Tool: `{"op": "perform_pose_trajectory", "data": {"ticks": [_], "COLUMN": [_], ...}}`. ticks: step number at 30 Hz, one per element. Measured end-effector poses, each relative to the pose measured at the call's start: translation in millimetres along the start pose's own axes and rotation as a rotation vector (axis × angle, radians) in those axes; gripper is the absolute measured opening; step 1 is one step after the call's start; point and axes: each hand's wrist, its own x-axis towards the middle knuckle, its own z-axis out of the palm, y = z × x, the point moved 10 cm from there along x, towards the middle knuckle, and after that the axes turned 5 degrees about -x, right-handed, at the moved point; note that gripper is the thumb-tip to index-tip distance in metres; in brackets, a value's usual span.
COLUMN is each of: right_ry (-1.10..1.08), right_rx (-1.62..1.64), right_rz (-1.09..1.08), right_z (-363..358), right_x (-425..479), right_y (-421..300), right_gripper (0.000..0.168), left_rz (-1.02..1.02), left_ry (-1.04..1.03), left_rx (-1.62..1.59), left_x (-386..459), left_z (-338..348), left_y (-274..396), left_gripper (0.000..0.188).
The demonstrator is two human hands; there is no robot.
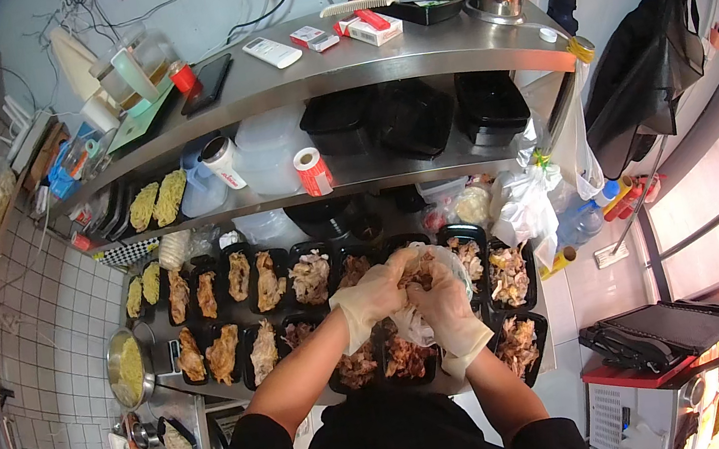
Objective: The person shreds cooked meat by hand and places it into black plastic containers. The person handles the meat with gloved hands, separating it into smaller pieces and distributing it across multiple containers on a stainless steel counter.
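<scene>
Both hands wear pale translucent gloves and meet over a clear plastic bag (414,325) of shredded meat (418,271). My left hand (378,295) grips the bag's left side, its fingers at the meat. On the right, my right hand (447,309) holds the meat and bag edge from the near side. Around them stand black plastic trays in two rows. Some hold whole cooked meat pieces (223,354), others chopped or shredded meat, such as the tray of meat (508,275) at the right and the darker meat (409,358) just below the hands. The bag's underside is partly hidden.
A steel shelf (323,82) spans the far side, with stacked black containers (413,118), a label roll (313,171) and a remote control (272,52). A steel bowl of noodles (131,370) stands left of the trays. Plastic bags (528,198) hang at the right; a black griddle (662,332) sits lower right.
</scene>
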Motion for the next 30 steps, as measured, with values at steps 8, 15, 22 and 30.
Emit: {"op": "perform_pose_trajectory", "data": {"ticks": [8, 15, 22, 30], "right_ry": [-0.042, -0.158, -0.193, -0.291], "right_rx": [0.076, 0.088, 0.053, 0.131], "right_rz": [0.006, 0.124, 0.057, 0.175], "right_z": [4.0, -0.4, 10.8, 23.1], "right_x": [8.6, 2.8, 3.7, 4.6], "right_y": [6.6, -11.4, -16.9, -0.2], "right_gripper": [0.030, 0.028, 0.025, 0.026], "left_rz": [-0.137, 0.053, -0.003, -0.142], "left_ry": [0.074, 0.132, 0.179, 0.301], "left_rx": [0.374, -0.103, -0.210, -0.330], "left_x": [-3.0, -18.4, -30.7, -50.4], "left_z": [-7.7, -9.8, -15.6, -14.6], "left_y": [19.0, 9.9, -17.7, -6.2], "left_gripper": [0.088, 0.092, 0.086, 0.083]}}
